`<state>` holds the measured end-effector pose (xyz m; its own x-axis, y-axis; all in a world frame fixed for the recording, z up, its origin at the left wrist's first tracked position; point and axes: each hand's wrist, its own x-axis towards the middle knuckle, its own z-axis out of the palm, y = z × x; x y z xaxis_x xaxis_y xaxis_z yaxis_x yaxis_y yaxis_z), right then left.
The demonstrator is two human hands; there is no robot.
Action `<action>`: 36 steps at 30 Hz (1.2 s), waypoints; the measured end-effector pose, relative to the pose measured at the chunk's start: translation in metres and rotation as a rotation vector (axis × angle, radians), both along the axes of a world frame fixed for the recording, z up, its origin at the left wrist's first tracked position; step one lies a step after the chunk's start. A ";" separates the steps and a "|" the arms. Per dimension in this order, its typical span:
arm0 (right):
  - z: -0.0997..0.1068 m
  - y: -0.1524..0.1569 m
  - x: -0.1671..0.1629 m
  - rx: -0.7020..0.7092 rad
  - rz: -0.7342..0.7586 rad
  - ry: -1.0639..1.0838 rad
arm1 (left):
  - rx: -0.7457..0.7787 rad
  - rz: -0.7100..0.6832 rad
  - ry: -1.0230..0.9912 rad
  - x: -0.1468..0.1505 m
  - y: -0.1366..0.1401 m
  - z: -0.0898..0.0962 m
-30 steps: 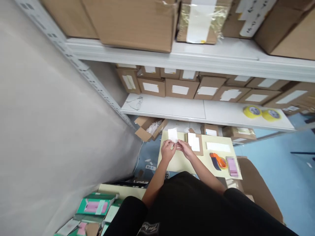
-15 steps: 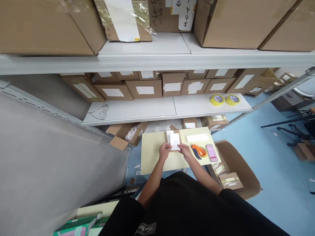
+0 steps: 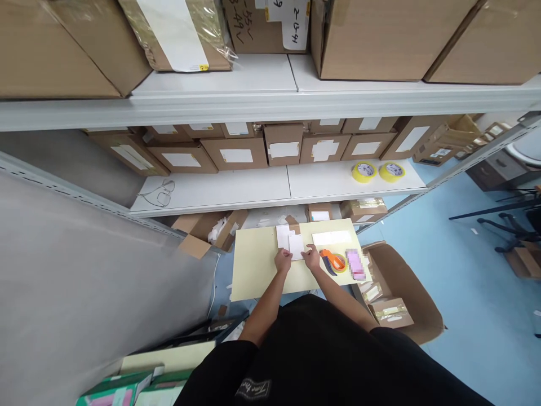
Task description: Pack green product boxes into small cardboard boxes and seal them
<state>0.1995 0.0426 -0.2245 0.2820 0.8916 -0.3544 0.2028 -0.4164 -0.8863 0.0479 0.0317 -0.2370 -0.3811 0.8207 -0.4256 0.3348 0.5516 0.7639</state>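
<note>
A small cardboard box (image 3: pixel 295 227) lies on the pale yellow tabletop (image 3: pixel 256 265), mostly covered by white paper labels. The nearer white label (image 3: pixel 296 246) rests over the box's right part and overlaps another white label (image 3: pixel 282 235). My left hand (image 3: pixel 283 261) has its fingers pinched at the near left corner of the nearer label. On the other side, my right hand (image 3: pixel 311 257) has thumb and forefinger apart, the thumb by the label's near right corner. Close to the right hand are an orange tape dispenser (image 3: pixel 332 260) and a white label strip (image 3: pixel 332 237).
A pixelated pink item (image 3: pixel 355 264) lies at the table's right end. An open carton (image 3: pixel 409 287) holding taped boxes stands beside it. Behind the table, a shelf (image 3: pixel 220 192) carries labelled boxes, two yellow tape rolls (image 3: pixel 364 172) and glasses (image 3: pixel 163 194). Another open carton (image 3: pixel 198 228) sits back left.
The label both hands held by its near corners now lies lower against the box. My right hand's fingers have spread and moved slightly off it. The whole view has shifted a little.
</note>
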 end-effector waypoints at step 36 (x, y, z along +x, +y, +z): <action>-0.026 0.006 0.035 -0.048 0.908 -0.602 | -0.054 -0.708 0.523 0.009 0.022 0.006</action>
